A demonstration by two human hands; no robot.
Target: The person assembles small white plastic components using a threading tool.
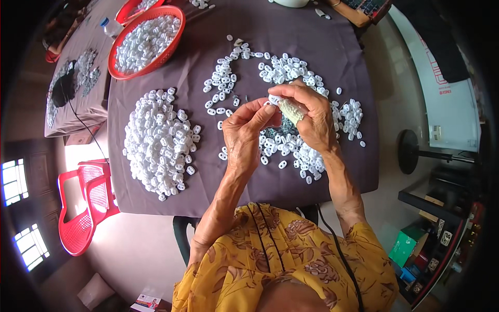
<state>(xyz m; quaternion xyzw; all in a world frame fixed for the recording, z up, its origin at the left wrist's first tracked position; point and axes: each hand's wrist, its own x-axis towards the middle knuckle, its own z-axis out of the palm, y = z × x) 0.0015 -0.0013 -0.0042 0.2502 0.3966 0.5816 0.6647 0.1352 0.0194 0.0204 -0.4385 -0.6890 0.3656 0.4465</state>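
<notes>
Left hand (241,136) and right hand (316,117) (a pale wrap (292,111) seems to cover one right digit) together pinch a white piece (274,99) above the right half of the table (353,174), where a loosened grip could drop it among lookalike beads (310,158) nearer the front edge.

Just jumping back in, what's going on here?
A person's left hand and right hand are pinching a small white oval piece between them above the table. Small dark pieces lie beneath the hands, with loose white pieces around them. A big white heap sits to the left, and a red basket full of white pieces stands behind it.
</notes>
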